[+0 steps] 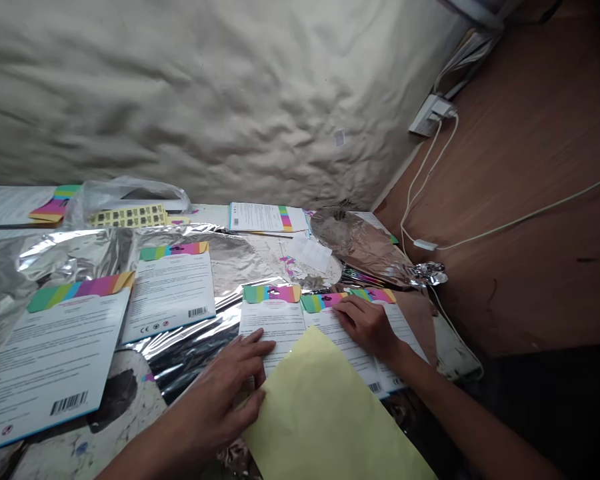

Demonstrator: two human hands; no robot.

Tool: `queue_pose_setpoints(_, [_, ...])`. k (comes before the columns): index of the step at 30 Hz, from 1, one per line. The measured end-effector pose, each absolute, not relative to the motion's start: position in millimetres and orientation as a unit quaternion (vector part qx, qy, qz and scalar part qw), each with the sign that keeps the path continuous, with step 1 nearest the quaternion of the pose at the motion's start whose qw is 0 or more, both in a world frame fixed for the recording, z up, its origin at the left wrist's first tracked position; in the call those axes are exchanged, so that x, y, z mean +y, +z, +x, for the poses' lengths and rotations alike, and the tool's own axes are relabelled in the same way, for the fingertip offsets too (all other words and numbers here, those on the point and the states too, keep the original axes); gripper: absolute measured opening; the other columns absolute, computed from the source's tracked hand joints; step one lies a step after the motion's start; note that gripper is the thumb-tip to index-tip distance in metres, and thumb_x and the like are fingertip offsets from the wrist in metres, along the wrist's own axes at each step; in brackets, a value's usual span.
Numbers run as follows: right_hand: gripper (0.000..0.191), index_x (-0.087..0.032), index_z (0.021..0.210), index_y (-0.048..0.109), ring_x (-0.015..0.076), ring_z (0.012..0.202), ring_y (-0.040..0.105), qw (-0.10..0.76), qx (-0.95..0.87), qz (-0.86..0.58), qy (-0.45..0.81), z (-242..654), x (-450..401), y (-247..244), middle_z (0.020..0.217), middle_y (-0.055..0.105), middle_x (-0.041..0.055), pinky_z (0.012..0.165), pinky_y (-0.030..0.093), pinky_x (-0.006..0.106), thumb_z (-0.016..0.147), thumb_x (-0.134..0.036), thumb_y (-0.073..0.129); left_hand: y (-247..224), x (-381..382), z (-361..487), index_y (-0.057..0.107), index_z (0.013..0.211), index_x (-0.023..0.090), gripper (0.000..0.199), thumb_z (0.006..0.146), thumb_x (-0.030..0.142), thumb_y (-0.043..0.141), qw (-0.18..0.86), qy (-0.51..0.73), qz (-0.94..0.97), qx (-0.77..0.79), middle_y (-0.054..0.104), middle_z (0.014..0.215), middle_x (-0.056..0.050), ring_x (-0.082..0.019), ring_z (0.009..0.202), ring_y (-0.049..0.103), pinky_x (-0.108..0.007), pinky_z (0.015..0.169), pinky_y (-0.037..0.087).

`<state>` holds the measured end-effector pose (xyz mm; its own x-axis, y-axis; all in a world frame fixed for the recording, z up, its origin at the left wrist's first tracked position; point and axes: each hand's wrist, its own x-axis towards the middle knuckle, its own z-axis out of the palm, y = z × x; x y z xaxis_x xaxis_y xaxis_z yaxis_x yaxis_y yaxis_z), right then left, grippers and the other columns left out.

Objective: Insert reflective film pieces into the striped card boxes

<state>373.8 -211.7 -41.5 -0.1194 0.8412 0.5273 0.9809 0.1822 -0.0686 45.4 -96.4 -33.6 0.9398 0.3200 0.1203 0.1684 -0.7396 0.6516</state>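
Observation:
Three white cardboard packets with striped rainbow flaps lie side by side in front of me: a left packet (272, 313), a middle packet (347, 347) and a right packet (403, 333). My right hand (367, 323) rests on the upper part of the middle and right packets, fingers bent and close together at the flap; its fingertips are partly hidden. My left hand (235, 383) has thumb and index finger at the left edge of a yellow paper sheet (325, 407), seemingly pinching it. Its other fingers stretch over the left packet. The sheet covers the packets' lower parts.
Two more packets, a near packet (65, 353) and a far packet (173, 293), lie on shiny foil film (195, 360) at left. Behind are a yellow label sheet (130, 217), a clear plastic bag (125, 190) and another packet (263, 217). Cables hang from a power socket (433, 113).

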Motion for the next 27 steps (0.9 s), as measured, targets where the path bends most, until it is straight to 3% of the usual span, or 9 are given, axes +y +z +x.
queue_pose_setpoints(7, [0.01, -0.018, 0.096, 0.064, 0.0152, 0.079, 0.066, 0.262, -0.709, -0.638, -0.147, 372.0, -211.7, -38.1, 0.087, 0.069, 0.0049, 0.066, 0.047, 0.024, 0.092, -0.012, 0.057, -24.7, -99.0, 45.4, 0.063, 0.1, 0.023, 0.016, 0.09, 0.022, 0.051, 0.342, 0.087, 0.926, 0.137, 0.048, 0.149, -0.004, -0.026, 0.146, 0.028, -0.047, 0.119, 0.028])
queue_pose_setpoints(13, [0.01, -0.018, 0.093, 0.065, 0.0146, 0.077, 0.066, 0.21, -0.715, -0.641, -0.183, 369.4, -208.8, -40.0, 0.086, 0.07, 0.0037, 0.063, 0.043, 0.024, 0.091, -0.012, 0.057, -21.0, -96.4, 48.2, 0.06, 0.09, 0.022, 0.01, 0.09, 0.025, 0.051, 0.36, 0.05, 0.921, 0.143, 0.045, 0.151, -0.005, -0.028, 0.147, 0.024, -0.048, 0.118, 0.028])
queue_pose_setpoints(27, [0.016, -0.019, 0.091, 0.069, 0.0193, 0.085, 0.064, 0.162, -0.73, -0.66, -0.076, 366.9, -204.6, -29.6, 0.088, 0.07, 0.0065, 0.075, 0.046, 0.03, 0.095, -0.021, 0.053, -17.3, -96.1, 48.9, 0.06, 0.091, 0.021, 0.011, 0.09, 0.025, 0.05, 0.367, 0.028, 0.92, 0.138, 0.041, 0.153, -0.005, -0.027, 0.148, 0.021, -0.049, 0.12, 0.023])
